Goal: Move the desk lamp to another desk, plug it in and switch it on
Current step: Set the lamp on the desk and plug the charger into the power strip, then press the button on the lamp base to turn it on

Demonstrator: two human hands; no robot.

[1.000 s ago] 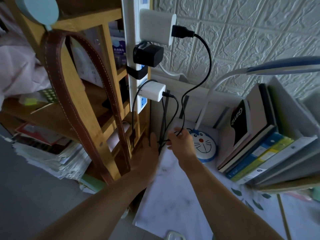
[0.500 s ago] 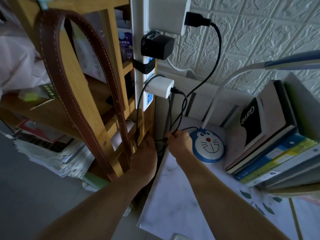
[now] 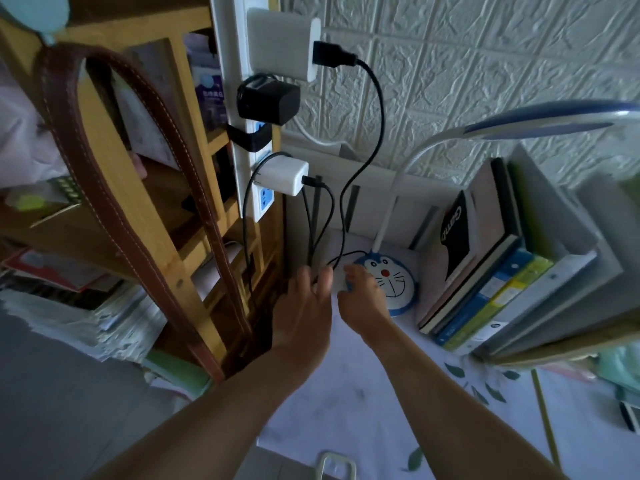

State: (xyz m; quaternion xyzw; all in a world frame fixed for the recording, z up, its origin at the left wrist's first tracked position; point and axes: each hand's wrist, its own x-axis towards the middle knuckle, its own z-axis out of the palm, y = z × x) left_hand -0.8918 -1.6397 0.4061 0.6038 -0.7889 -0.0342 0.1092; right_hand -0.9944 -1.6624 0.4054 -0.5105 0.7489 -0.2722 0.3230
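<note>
The desk lamp has a round blue-and-white cartoon-face base (image 3: 393, 284), a white gooseneck (image 3: 398, 188) and a blue head (image 3: 554, 124) at the upper right. It stands at the back left corner of the white desk (image 3: 346, 403). A thin black cable (image 3: 346, 255) loops from the base's back toward my left hand (image 3: 304, 306), whose spread fingers touch the hanging black cables. My right hand (image 3: 362, 297) curls over the base's left rim. A vertical white power strip (image 3: 239, 140) carries a white adapter (image 3: 282, 176), a black adapter (image 3: 268, 98) and a large white charger (image 3: 282, 43).
A wooden shelf (image 3: 194, 188) with a hanging brown leather strap (image 3: 138, 188) stands left of the desk, paper stacks (image 3: 86, 317) below it. Upright books (image 3: 485, 271) in a grey holder crowd the lamp's right side. A textured white wall (image 3: 485, 64) is behind.
My left hand came up out of the gap beside the shelf to the hanging cables. My right hand slid right from the cables onto the lamp base's rim.
</note>
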